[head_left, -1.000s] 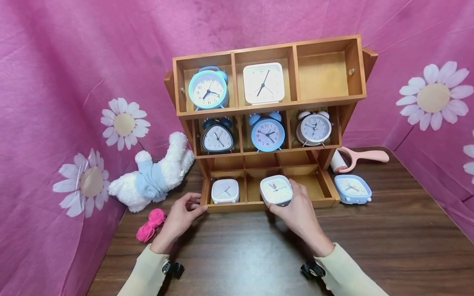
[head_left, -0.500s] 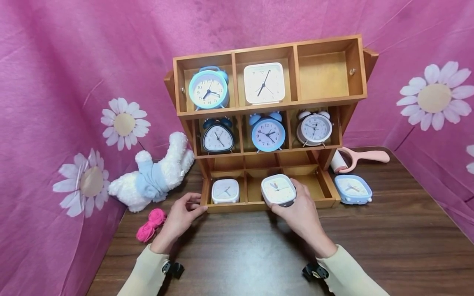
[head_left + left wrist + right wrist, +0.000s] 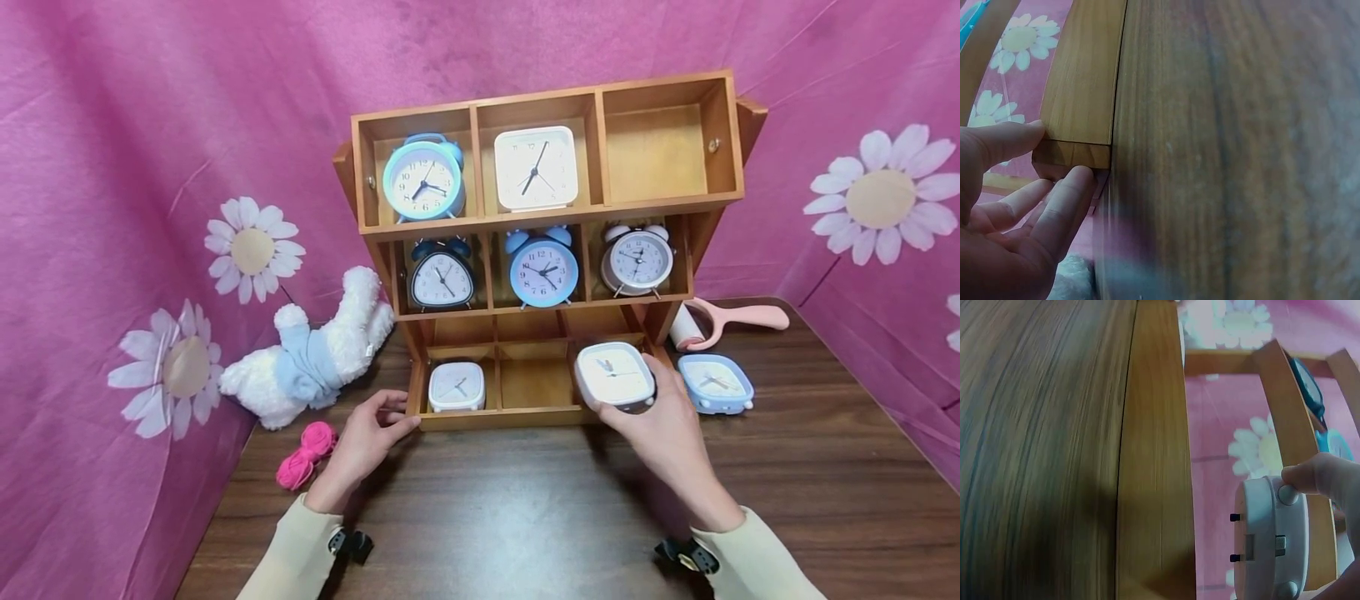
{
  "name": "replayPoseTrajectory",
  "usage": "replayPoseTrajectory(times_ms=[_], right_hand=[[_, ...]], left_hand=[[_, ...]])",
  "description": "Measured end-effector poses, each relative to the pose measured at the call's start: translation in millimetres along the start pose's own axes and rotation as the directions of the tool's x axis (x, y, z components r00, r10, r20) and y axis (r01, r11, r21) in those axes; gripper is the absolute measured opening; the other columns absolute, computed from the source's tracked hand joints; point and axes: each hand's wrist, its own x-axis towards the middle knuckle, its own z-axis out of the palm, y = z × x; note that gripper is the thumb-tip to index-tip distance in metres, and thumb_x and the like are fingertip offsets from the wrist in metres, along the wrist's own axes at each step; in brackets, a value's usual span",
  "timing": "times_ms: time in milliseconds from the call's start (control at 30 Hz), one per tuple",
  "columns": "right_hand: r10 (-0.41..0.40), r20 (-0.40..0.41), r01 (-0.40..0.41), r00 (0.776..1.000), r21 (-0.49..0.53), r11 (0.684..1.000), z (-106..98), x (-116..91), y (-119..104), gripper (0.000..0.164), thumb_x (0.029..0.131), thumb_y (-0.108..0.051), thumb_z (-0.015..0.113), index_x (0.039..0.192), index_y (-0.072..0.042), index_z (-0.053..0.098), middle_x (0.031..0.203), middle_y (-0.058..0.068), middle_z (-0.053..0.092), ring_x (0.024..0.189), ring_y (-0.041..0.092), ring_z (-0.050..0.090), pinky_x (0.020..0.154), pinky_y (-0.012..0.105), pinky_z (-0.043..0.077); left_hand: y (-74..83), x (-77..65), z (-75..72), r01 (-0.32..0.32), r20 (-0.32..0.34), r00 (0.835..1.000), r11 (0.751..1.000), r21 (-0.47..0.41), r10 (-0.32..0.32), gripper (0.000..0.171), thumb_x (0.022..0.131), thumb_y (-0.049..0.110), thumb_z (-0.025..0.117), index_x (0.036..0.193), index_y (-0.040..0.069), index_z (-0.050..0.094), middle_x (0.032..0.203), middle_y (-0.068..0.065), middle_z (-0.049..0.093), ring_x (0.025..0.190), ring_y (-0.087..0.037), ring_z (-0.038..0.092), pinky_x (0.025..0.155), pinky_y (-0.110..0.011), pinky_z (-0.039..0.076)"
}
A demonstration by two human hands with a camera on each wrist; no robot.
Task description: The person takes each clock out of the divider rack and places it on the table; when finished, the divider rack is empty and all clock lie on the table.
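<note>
My right hand (image 3: 667, 425) holds a white square alarm clock (image 3: 615, 374) by its sides, thumb at its lower left and fingers on its right. The clock is over the bottom row's right compartment, tilted face up. From the right wrist, the clock's underside (image 3: 1275, 540) shows small feet and black knobs, with a gap between it and the front board (image 3: 1155, 456). My left hand (image 3: 370, 437) grips the lower left corner of the wooden shelf (image 3: 480, 422). In the left wrist view, thumb and fingers (image 3: 1075, 197) touch that corner from two sides.
Another white clock (image 3: 457, 387) sits in the bottom left compartment. Several alarm clocks stand in the upper rows. Right of the shelf are a blue clock (image 3: 715, 383) and a pink lint roller (image 3: 738, 317). A white plush toy (image 3: 307, 358) and pink yarn (image 3: 306, 456) lie left.
My right hand has carried the white clock rightward, from the middle bottom compartment to over the right one. The left hand stays at the shelf's corner.
</note>
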Motion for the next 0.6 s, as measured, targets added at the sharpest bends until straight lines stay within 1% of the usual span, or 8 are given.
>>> replayPoseTrajectory(times_ms=[200, 300, 467, 600], right_hand=[[0.005, -0.054, -0.007, 0.999, -0.028, 1.0, -20.5, 1.9, 18.5, 0.107, 0.084, -0.033, 0.096, 0.169, 0.001, 0.04, 0.16, 0.034, 0.049, 0.147, 0.053, 0.05, 0.113, 0.069, 0.042], [0.006, -0.072, -0.009, 0.997, -0.045, 0.999, -31.4, 4.7, 26.2, 0.108, 0.086, -0.034, 0.095, 0.17, 0.001, 0.038, 0.159, 0.036, 0.049, 0.145, 0.054, 0.05, 0.111, 0.07, 0.041], [0.017, -0.096, -0.024, 0.995, -0.069, 0.997, -51.1, 9.1, 39.1, 0.104, 0.088, -0.036, 0.093, 0.17, -0.002, 0.039, 0.158, 0.036, 0.049, 0.141, 0.057, 0.05, 0.107, 0.072, 0.041], [0.053, -0.096, -0.062, 0.994, -0.089, 0.994, -68.3, 15.3, 52.4, 0.104, 0.092, -0.04, 0.089, 0.172, -0.001, 0.034, 0.161, 0.039, 0.044, 0.143, 0.059, 0.047, 0.108, 0.074, 0.039]], left_hand=[[0.8, -0.6, -0.7, 0.003, 0.002, 1.0, 1.0, 0.001, -0.003, 0.038, 0.1, 0.014, 0.086, 0.134, 0.004, 0.073, 0.127, -0.017, 0.08, 0.111, -0.027, 0.079, 0.079, -0.023, 0.056], [0.8, -1.0, -1.3, 0.004, 0.002, 1.0, 1.0, 0.0, -0.004, 0.038, 0.1, 0.014, 0.086, 0.134, 0.004, 0.073, 0.127, -0.017, 0.08, 0.111, -0.027, 0.079, 0.079, -0.023, 0.056], [0.5, -0.7, -1.5, 0.008, 0.005, 1.0, 1.0, 0.001, -0.008, 0.038, 0.1, 0.014, 0.086, 0.134, 0.005, 0.073, 0.127, -0.017, 0.08, 0.111, -0.027, 0.079, 0.079, -0.023, 0.056], [1.0, -0.4, -0.7, 0.008, 0.005, 1.0, 1.0, -0.003, -0.008, 0.038, 0.099, 0.014, 0.086, 0.134, 0.005, 0.073, 0.127, -0.017, 0.08, 0.111, -0.027, 0.079, 0.078, -0.023, 0.056]])
